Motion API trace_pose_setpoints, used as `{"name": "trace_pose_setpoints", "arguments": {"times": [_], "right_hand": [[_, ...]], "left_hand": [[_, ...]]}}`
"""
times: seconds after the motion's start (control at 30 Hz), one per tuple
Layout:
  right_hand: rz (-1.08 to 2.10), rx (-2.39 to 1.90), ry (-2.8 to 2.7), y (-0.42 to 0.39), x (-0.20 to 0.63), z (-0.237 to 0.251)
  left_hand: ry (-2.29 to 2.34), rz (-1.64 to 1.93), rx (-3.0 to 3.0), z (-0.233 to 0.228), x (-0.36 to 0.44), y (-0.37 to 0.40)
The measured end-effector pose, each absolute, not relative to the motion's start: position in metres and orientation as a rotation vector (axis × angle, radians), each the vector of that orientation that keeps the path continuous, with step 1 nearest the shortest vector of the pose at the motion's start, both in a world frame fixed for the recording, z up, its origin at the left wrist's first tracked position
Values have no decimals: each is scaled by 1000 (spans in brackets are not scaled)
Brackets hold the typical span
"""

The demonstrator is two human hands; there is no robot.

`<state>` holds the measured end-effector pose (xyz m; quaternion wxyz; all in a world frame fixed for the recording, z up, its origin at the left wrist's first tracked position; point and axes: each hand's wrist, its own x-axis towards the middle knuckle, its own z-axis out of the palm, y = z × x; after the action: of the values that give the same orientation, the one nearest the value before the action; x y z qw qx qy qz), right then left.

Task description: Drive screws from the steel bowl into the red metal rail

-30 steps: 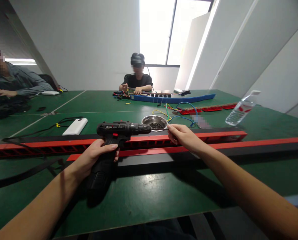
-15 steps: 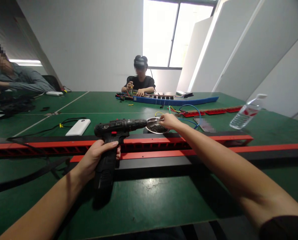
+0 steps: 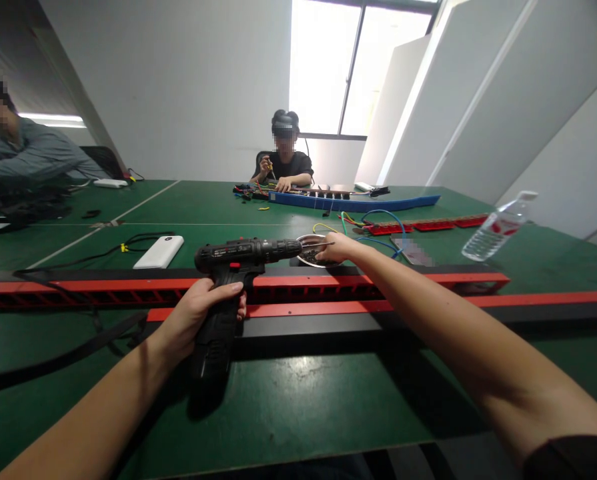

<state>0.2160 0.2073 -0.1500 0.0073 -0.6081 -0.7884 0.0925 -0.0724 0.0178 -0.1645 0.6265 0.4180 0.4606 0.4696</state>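
My left hand [image 3: 205, 313] is wrapped round the grip of a black cordless drill [image 3: 238, 253]. The drill lies level, its long thin bit [image 3: 321, 245] pointing right across a small metal bowl [image 3: 323, 266]. Small dark pieces that look like screws fill the bottom of the bowl. My right hand [image 3: 339, 247] reaches into the bowl from the right, beside the bit, its fingers drawn together among the pieces; what they pinch is hidden. Below the drill run two long red and black metal rails, the far rail [image 3: 308, 285] and the near rail [image 3: 328, 309].
A white power bank [image 3: 159, 253] with a black cable lies left. Right of the bowl are blue wires [image 3: 403, 230], a phone [image 3: 412, 252], red strips [image 3: 433, 227] and a tilted water bottle [image 3: 498, 230]. Across the table a co-worker [image 3: 291, 163] handles a blue rail [image 3: 353, 202]; another person [image 3: 43, 153] sits left.
My right hand has moved from near the bit's tip down into the bowl, fingers now among the small pieces. The drill stays in my left hand; the whole view has shifted slightly.
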Motion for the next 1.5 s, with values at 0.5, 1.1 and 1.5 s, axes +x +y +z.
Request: {"name": "trace_pose_setpoints", "arguments": {"times": [0.5, 1.1, 1.5], "right_hand": [[654, -1528, -2082, 183, 239, -154], [1309, -951, -1265, 91, 247, -179], [1288, -951, -1257, 89, 245, -180]], "left_hand": [[1087, 1083, 928, -156, -67, 11], [1132, 1056, 965, -158, -70, 8], [1145, 992, 1005, -157, -69, 6]]}}
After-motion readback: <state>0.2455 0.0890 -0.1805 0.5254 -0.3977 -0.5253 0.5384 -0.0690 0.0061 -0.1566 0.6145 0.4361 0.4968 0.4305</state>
